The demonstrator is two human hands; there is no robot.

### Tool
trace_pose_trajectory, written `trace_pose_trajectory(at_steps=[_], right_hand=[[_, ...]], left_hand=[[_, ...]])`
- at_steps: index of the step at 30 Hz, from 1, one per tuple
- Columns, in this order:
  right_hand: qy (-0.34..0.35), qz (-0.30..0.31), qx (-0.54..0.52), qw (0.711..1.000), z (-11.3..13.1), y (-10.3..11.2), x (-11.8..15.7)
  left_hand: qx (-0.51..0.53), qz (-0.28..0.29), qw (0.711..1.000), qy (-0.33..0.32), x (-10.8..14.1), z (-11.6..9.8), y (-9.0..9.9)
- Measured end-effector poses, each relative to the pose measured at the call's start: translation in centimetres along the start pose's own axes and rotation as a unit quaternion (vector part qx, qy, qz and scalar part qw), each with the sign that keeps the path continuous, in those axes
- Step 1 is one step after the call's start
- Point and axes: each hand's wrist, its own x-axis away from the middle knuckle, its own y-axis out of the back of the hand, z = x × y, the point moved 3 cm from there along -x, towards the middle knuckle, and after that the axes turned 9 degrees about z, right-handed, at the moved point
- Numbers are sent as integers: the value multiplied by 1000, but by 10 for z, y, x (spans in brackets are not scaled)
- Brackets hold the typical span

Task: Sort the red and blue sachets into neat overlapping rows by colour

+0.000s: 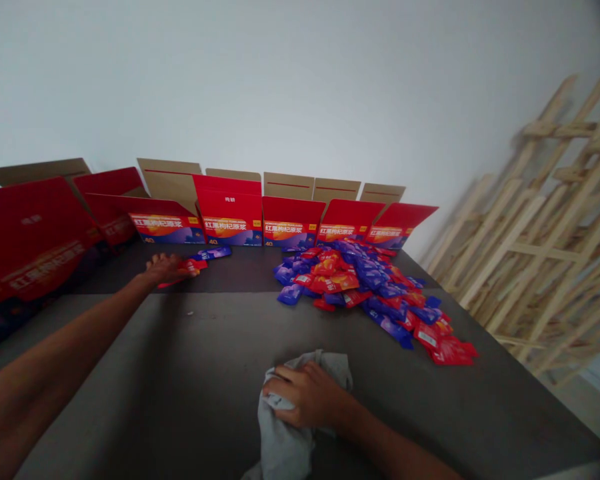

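Item: my 2 bare arms. Left arm (65, 340) outstretched, left hand (165, 268) palm down, reaching far forward. Right arm (395, 447) low, right hand (307, 397) palm down, fingers (280, 383) curled.

Sachets (360, 280): glossy plastic film. Cartons (230, 213): printed card, glossy red faces, matt brown kraft flaps. Cloth (285, 413): soft grey fabric. Tabletop (220, 327): matt dark grey. Slats (560, 130): rough, pale unfinished wood.

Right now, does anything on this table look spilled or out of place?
Yes: a short strip of red and purple sachets lies apart from the main heap, by the left hand. The heap itself sprawls loosely across the dark table top, outside the open red cartons. A crumpled grey cloth lies under the right hand.
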Motion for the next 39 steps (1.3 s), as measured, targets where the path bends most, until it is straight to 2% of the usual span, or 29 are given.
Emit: trace_pose_trajectory(at_steps=[3,7,10,12,16,18,19,21,23,25,28,30,36,39], right_hand=[[2,-8,5,1000,0,0,-1],[4,-17,3,1000,3,2,-2],[-12,-30,-4,999,6,5,-2],[-31,-43,-16,998,6,8,-2],[-48,-67,-36,996,8,12,-1],[-40,-68,-30,996,9,12,-1],[-34,-65,-23,997,10,12,-1],[-23,-61,-7,998,12,10,-1],[-12,-56,6,998,13,8,-2],[-11,-53,16,998,12,6,-2],[-44,-72,22,996,9,8,-2],[-76,-100,13,992,7,13,-2],[-153,-151,-18,976,-4,27,0],[-129,-130,-14,983,-3,26,0]], left_hand=[[16,-19,998,51,15,-1,7],[86,-59,993,51,39,-20,17],[184,-75,980,25,63,-45,6],[262,-50,964,-12,84,-65,-21],[385,21,922,-46,141,-103,-107],[543,99,833,-48,171,-123,-151],[582,117,803,-56,186,-133,-167],[615,127,773,-86,209,-151,-185],[618,122,769,-106,224,-164,-192],[631,152,754,-101,235,-171,-195],[671,246,696,-70,246,-174,-202],[692,278,664,-55,252,-174,-206],[728,303,613,-46,261,-179,-209],[744,319,584,-54,260,-182,-209]])
